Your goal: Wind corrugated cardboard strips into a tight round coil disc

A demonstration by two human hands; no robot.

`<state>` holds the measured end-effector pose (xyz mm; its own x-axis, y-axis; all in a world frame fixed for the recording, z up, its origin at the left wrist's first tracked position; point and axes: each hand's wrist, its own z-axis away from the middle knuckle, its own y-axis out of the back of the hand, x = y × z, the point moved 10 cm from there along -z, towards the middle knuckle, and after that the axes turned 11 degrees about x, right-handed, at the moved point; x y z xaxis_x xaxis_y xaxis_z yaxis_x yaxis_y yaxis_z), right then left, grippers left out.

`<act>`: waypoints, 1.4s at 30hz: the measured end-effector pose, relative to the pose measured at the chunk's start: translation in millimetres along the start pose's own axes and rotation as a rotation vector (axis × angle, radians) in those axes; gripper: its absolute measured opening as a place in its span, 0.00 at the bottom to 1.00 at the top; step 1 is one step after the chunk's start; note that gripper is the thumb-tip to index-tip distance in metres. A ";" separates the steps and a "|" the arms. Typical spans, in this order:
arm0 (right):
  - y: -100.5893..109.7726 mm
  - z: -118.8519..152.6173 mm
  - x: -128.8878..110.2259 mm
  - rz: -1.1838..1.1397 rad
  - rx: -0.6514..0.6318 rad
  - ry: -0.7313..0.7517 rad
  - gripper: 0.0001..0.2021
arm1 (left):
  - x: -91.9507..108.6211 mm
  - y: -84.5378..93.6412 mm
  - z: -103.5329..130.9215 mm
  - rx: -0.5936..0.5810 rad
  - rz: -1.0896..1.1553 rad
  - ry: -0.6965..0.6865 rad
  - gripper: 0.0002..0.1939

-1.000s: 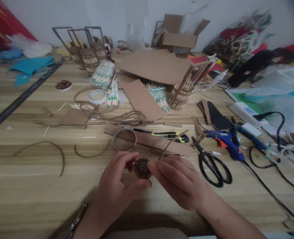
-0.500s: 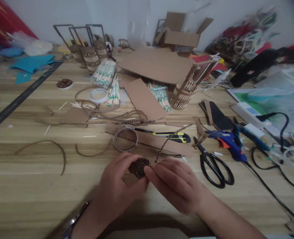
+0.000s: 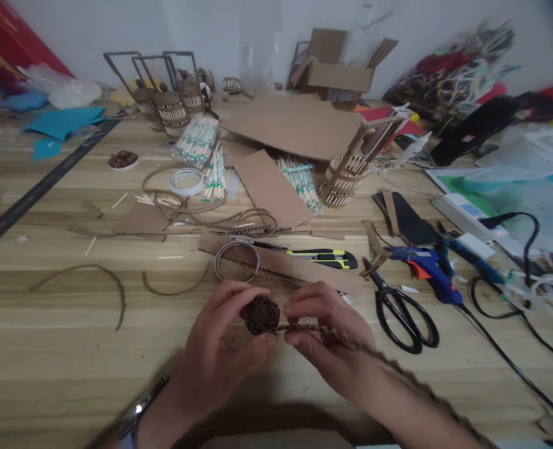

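Half a second ago the corrugated cardboard strip (image 3: 398, 366) stuck up from the right fingertips toward the utility knife (image 3: 323, 258); now it runs out of the cardboard coil (image 3: 261, 315) to the right and trails over the right wrist and forearm, blurred toward the lower edge. The right hand (image 3: 335, 343) has opened its pose and moved slightly off the coil, its grip loosely grasping the strip between thumb and fingers. The left hand (image 3: 227, 340) is clasped round the coil as before, above the near middle of the desk (image 3: 70, 374).

Three lidded buckets (image 3: 171, 117) with tall square handles stand together at the back left, and one stick-sided bucket (image 3: 339, 184) stands alone right of centre. There are three bundles of paper-wrapped chopsticks (image 3: 196, 138), one roll of white tape (image 3: 185, 181), one bare ring (image 3: 237, 262), one pair of black-handled scissors (image 3: 405, 321) and one blue glue gun (image 3: 429, 269).

The coil is round, dark brown and tightly wound, with wavy fluting on its face. The strip is narrow and ridged; two smooth-looking curved strips (image 3: 121, 293) lie at left.
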<state>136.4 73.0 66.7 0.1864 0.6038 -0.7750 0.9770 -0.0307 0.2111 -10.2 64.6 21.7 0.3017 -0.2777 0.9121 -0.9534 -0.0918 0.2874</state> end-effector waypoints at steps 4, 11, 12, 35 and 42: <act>0.5 3.8 -10.3 0.060 -0.009 0.106 0.05 | -3.3 -2.0 2.1 -0.015 -0.020 0.022 0.19; -1.8 6.1 -9.5 0.180 -0.043 0.152 0.06 | 3.1 -3.5 -2.4 -0.031 -0.104 -0.031 0.21; -2.3 6.0 -9.8 0.190 -0.047 0.165 0.06 | 4.7 -3.0 -3.4 -0.025 -0.114 -0.044 0.21; -35.1 -2.3 55.5 0.817 -0.354 0.203 0.04 | -5.3 42.4 -4.1 -0.041 -0.417 -0.059 0.11; -16.1 -21.0 52.8 1.066 -0.237 0.282 0.08 | -4.1 28.7 -5.1 -0.136 -0.449 -0.146 0.11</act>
<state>128.4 122.1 34.8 0.8545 0.5190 0.0240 0.2833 -0.5041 0.8158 -38.8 68.1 27.8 0.6712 -0.3711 0.6417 -0.7179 -0.1098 0.6874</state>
